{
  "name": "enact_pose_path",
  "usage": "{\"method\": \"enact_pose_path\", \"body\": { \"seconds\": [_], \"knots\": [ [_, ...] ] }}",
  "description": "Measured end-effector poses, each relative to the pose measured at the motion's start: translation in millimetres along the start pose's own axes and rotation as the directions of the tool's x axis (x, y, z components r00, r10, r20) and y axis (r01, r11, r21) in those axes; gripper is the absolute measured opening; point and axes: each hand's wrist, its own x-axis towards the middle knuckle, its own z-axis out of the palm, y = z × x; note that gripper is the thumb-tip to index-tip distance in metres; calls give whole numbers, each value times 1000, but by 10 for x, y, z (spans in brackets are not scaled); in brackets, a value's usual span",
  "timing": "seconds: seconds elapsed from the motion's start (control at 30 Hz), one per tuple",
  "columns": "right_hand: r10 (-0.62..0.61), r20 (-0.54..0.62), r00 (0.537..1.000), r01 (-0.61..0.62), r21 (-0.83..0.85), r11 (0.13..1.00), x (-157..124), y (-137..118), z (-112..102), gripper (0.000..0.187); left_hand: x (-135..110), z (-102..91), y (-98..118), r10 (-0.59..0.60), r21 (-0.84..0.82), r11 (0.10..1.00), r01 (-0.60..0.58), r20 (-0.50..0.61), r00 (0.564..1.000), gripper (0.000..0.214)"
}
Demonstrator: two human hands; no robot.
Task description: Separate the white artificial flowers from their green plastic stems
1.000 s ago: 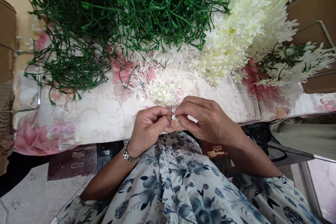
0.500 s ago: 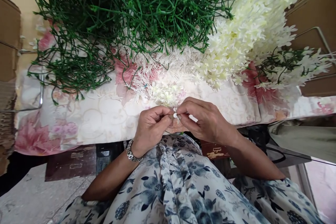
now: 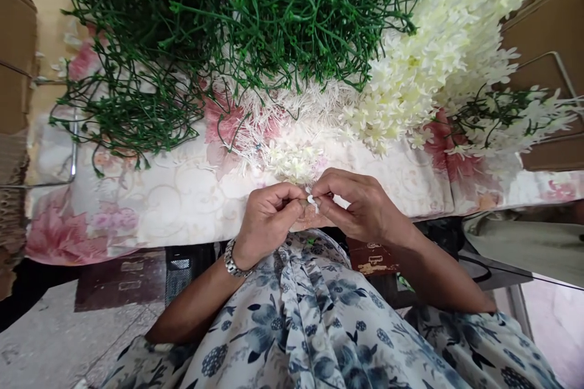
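A small white artificial flower (image 3: 312,200) sits between the fingertips of both hands at the table's near edge. My left hand (image 3: 267,219), with a metal watch on its wrist, is closed in a pinch at the flower's left side; what its fingertips grip is too small to make out. From the right, my right hand (image 3: 360,203) pinches the flower between thumb and forefinger. Just beyond the fingers lies a small heap of white blossoms (image 3: 294,159). Thin white stamen-like strands (image 3: 314,100) are spread behind that heap.
A big pile of green plastic stems (image 3: 274,18) covers the back, with a smaller bunch (image 3: 137,115) at left. White blossoms (image 3: 406,85) are heaped at right, near a finished-looking green-and-white spray (image 3: 506,115). Cardboard boxes (image 3: 16,55) flank the flower-patterned tablecloth (image 3: 177,206).
The view has shifted slightly, so things appear a little further right. Both hands keep their pinch close together, and the white flower between them looks slightly turned.
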Motion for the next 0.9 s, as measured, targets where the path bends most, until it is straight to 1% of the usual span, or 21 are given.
{"method": "enact_pose_path", "body": {
  "seconds": [0.2, 0.6, 0.77, 0.9],
  "knots": [
    [2, -18, 1000, -2, 9, 1000, -2, 2, 17, 9, 6, 1, 25, 2, 29, 1000, -2, -9, 1000, 10],
    [3, 18, 1000, -3, 3, 1000, 5, 7, 8, 7, -12, -11, 45, 21, 117, 993, -22, 5, 1000, 10],
    [25, 36, 999, -25, 2, 1000, 13, -16, 6, 9, -6, -11, 40, 30, 118, 993, -30, 1, 1000, 11],
    [15, 37, 999, -15, -4, 1000, 16, -27, 8, 10, -7, -1, 14, 24, 97, 995, -23, -9, 1000, 12]
  ]
}}
